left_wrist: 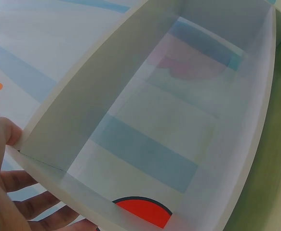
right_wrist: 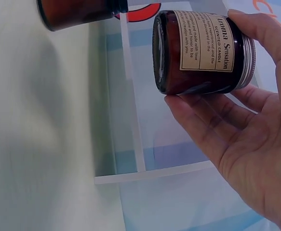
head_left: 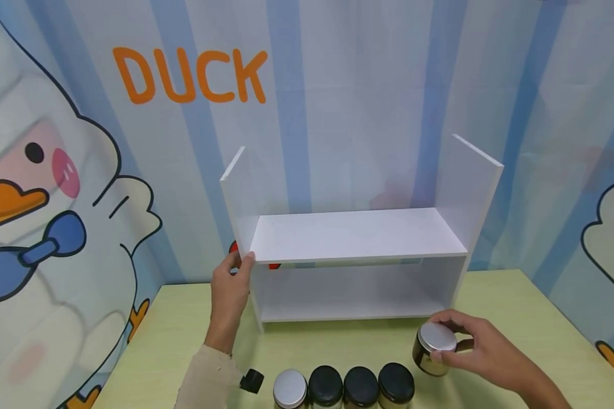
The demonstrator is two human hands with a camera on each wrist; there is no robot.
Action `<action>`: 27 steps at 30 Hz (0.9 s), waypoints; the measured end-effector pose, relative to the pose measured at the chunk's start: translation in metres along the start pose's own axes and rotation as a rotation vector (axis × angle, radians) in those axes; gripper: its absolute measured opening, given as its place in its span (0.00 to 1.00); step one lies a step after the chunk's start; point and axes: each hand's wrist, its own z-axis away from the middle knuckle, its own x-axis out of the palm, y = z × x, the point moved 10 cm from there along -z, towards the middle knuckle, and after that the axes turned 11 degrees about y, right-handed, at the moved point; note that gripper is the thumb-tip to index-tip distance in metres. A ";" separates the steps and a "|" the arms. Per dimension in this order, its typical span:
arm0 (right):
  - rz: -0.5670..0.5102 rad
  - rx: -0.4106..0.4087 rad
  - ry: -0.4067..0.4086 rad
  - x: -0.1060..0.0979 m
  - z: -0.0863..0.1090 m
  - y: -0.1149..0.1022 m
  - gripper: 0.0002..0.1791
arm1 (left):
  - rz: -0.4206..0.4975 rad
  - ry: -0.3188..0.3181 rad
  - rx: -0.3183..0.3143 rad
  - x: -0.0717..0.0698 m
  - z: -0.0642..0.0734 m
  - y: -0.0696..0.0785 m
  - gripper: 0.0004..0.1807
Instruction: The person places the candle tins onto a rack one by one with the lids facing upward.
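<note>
My right hand (head_left: 481, 349) holds a scented candle jar (head_left: 436, 349) in front of the shelf's lower right corner. The jar is dark amber glass with a silver lid; its cream label (right_wrist: 205, 41) reads "Aroma Sensation scented candle" in the right wrist view. My left hand (head_left: 230, 295) grips the left side panel of a white two-level shelf (head_left: 358, 233) at the height of its middle board. In the left wrist view, the thumb (left_wrist: 10, 134) is at the panel's front edge, with the other fingers along its outer side.
A row of jars stands at the table's near edge: one silver-lidded jar (head_left: 290, 389) on the left and several black-lidded jars (head_left: 360, 386) beside it. The shelf stands on a pale yellow-green table (head_left: 496, 301) before a striped duck-print curtain (head_left: 358, 102).
</note>
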 end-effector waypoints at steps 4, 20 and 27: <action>0.006 0.003 0.021 -0.003 -0.002 -0.004 0.23 | 0.002 0.006 0.004 0.000 0.000 0.001 0.24; 0.006 0.015 0.041 -0.008 -0.007 -0.015 0.23 | -0.001 0.012 0.014 0.000 0.000 0.001 0.23; 0.026 0.033 0.072 -0.013 -0.009 -0.018 0.24 | -0.009 0.010 0.012 0.000 0.000 0.001 0.24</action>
